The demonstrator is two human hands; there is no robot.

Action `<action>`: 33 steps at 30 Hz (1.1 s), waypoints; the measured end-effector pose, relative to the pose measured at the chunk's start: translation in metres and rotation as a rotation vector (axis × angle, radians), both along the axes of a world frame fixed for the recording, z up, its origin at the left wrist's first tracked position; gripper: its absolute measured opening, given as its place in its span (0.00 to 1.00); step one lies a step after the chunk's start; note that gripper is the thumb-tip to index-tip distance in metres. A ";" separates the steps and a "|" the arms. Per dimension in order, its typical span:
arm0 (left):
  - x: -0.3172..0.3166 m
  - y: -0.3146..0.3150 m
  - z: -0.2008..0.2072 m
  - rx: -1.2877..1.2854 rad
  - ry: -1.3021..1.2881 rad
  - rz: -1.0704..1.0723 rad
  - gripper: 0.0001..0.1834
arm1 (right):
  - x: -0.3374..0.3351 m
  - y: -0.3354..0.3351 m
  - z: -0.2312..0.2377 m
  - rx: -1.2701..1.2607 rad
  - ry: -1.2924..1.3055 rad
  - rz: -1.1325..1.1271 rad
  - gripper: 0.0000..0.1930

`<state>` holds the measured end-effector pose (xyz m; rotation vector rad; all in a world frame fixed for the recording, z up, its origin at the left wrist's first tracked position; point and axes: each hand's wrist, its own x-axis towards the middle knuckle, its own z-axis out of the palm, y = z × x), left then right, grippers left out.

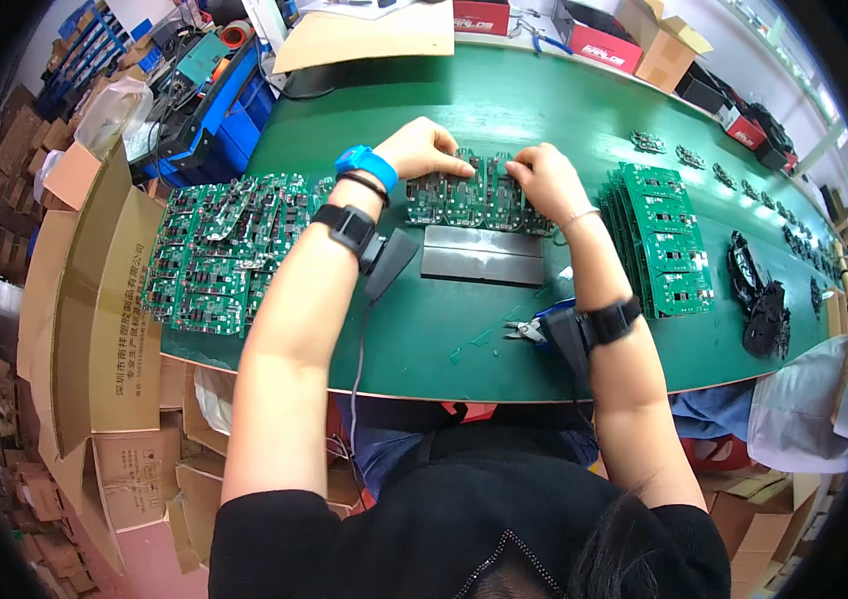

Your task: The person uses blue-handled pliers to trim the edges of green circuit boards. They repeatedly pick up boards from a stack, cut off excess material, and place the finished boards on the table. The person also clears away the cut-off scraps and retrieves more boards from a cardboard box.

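Note:
Both hands are at a green circuit board panel [481, 205] in the middle of the bench. My left hand [424, 152] pinches its far edge with the thumb stretched over the board, the other fingers partly hidden. My right hand [549, 182] is closed on its right part, fingers bent and partly out of sight. Just nearer me lies a dark grey metal block [482, 268] with a groove along it. Pliers [524, 330] with blue handles rest below my right wrist, partly covered by the wrist device.
Populated circuit boards [234, 260] are piled at the left, and a stack of board panels [665, 240] stands at the right. Further right are black plastic parts [765, 309] and rows of small boards [690, 156]. Cardboard boxes [124, 329] crowd the bench's left side.

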<state>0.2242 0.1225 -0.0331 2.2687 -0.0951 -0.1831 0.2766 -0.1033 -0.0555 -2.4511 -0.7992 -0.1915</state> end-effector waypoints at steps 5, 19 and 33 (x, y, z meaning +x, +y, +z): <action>0.006 0.016 -0.013 -0.088 0.030 0.061 0.15 | 0.025 0.011 -0.010 0.029 0.247 0.050 0.16; -0.035 0.030 0.040 -0.320 -0.199 0.299 0.23 | -0.085 -0.013 0.134 0.261 -0.350 0.237 0.08; 0.007 0.046 0.151 -0.364 -0.486 0.358 0.19 | 0.037 -0.072 0.282 -0.394 -0.372 0.352 0.08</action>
